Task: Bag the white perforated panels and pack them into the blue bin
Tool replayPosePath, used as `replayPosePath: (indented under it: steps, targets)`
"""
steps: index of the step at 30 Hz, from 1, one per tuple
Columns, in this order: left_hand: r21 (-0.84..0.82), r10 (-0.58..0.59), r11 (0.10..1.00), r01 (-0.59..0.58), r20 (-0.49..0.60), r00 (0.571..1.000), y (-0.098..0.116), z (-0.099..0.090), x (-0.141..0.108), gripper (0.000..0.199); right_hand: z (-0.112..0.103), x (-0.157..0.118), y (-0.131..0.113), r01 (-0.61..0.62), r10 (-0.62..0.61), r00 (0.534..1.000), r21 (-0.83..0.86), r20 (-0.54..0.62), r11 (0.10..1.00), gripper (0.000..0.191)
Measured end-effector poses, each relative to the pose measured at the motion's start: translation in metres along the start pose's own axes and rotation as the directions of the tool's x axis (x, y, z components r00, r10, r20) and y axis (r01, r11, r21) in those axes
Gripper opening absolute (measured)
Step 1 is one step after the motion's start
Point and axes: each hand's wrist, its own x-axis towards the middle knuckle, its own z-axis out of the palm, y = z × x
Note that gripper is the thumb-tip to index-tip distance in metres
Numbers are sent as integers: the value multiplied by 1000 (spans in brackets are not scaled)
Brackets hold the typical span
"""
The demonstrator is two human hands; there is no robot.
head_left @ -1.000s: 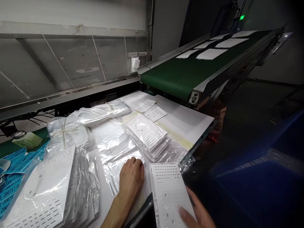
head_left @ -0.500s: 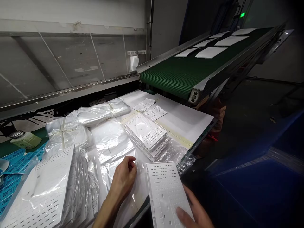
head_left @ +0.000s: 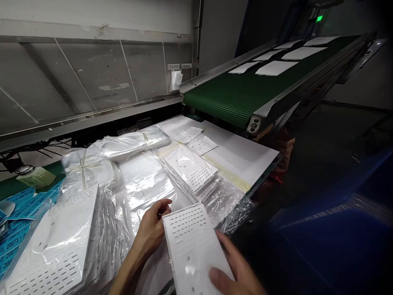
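Observation:
My right hand [head_left: 236, 270] grips a white slotted plastic panel [head_left: 195, 241] by its right edge, thumb on top. The panel is tilted, with rows of short slots at its far end and a glossy highlight near its lower part. Beside its upper left corner is my left hand [head_left: 152, 227], fingers curled together; what they hold, if anything, is hidden. Under and beyond the left hand lie flat clear plastic bags [head_left: 144, 180]. Just past the panel sits a stack of bagged slotted panels [head_left: 190, 168].
Another tall stack of bagged panels [head_left: 58, 241] stands at the left, near tied bag bundles [head_left: 135, 143] and blue printed labels [head_left: 18, 237]. A green conveyor [head_left: 227, 98] carrying several white panels rises at the back right. Two small white slotted pieces lie before it.
The panel in my right hand has moved left, towards my left hand. My left hand has shifted slightly left, and the view has turned a little.

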Motion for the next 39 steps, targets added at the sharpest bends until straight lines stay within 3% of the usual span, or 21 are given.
replayPosePath:
  steps: [3, 6, 9, 12, 18, 21, 24, 28, 32, 35, 39]
  targets:
    - [-142, -77, 986, 82, 44, 996, 2, -7, -4, 35, 1, 11, -5, 69, -65, 997, -146, 32, 987, 78]
    - [-200, -91, 976, 87, -8, 996, 3, -10, -5, 34, -6, 17, -8, 88, -91, 996, -357, 8, 930, 76]
    - [-172, -69, 983, 55, -73, 995, 4, -8, -4, 33, -12, 17, -8, 47, -77, 997, -596, -25, 802, 74]
    - [-111, -80, 992, 67, -120, 990, 11, -6, -5, 32, -10, 15, -9, 10, -65, 997, -733, -46, 680, 72]
    - [-85, 3, 996, -23, -236, 972, 32, -15, -9, 30, 3, 14, -20, 24, -105, 993, -756, -59, 654, 72]
    - [-24, 43, 998, -50, -253, 967, 35, -19, -8, 31, 5, 10, -26, 22, -106, 992, -750, -65, 661, 72]
    - [35, 34, 999, -26, -239, 970, 35, -19, -3, 32, 8, 5, -26, 7, -98, 993, -801, -64, 599, 74]
    - [80, 81, 995, -66, -207, 975, 38, -19, 3, 29, 24, 4, -25, 163, -200, 976, -883, 81, 439, 71]
    - [149, 121, 985, -89, -219, 968, 43, -24, 5, 25, 43, 9, -35, 315, -140, 949, -888, 284, 335, 71]
    - [190, 125, 978, -85, -209, 970, 45, -28, 4, 27, 45, 14, -46, 320, -141, 947, -881, 288, 350, 68]
    - [233, 143, 968, -94, -203, 969, 45, -29, 3, 26, 37, 25, -54, 347, -101, 934, -811, 342, 471, 70]
